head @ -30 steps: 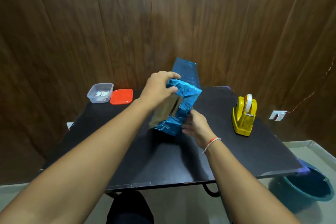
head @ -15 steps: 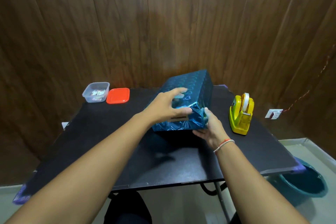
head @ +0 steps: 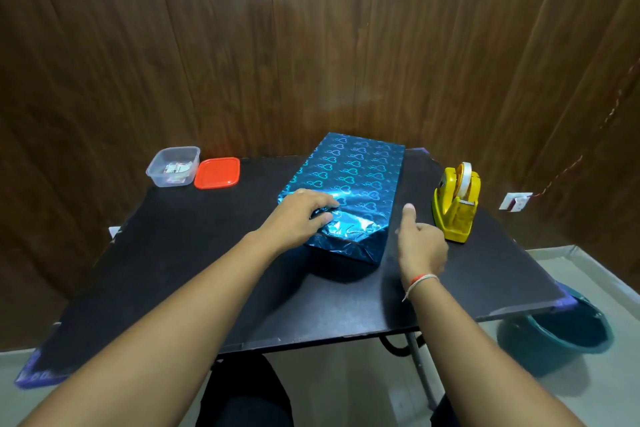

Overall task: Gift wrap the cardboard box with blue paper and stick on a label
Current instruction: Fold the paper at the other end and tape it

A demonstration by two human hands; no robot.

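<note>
The box wrapped in shiny blue heart-patterned paper (head: pixel 356 184) lies flat in the middle of the black table (head: pixel 194 260). My left hand (head: pixel 301 218) rests on its near left corner, fingers spread on the top face. My right hand (head: pixel 420 246) hovers just right of the box, off the paper, thumb raised and fingers loosely curled, holding nothing. A clear plastic tub (head: pixel 173 166) with small white labels inside stands at the far left.
An orange lid (head: pixel 217 173) lies beside the tub. A yellow tape dispenser (head: pixel 455 206) stands right of the box, close to my right hand. A teal bucket (head: pixel 557 333) sits on the floor under the table's right edge. Wooden wall behind.
The box went from tilted up in both hands to lying flat on the table. My right hand let go of its end and drew back to the right.
</note>
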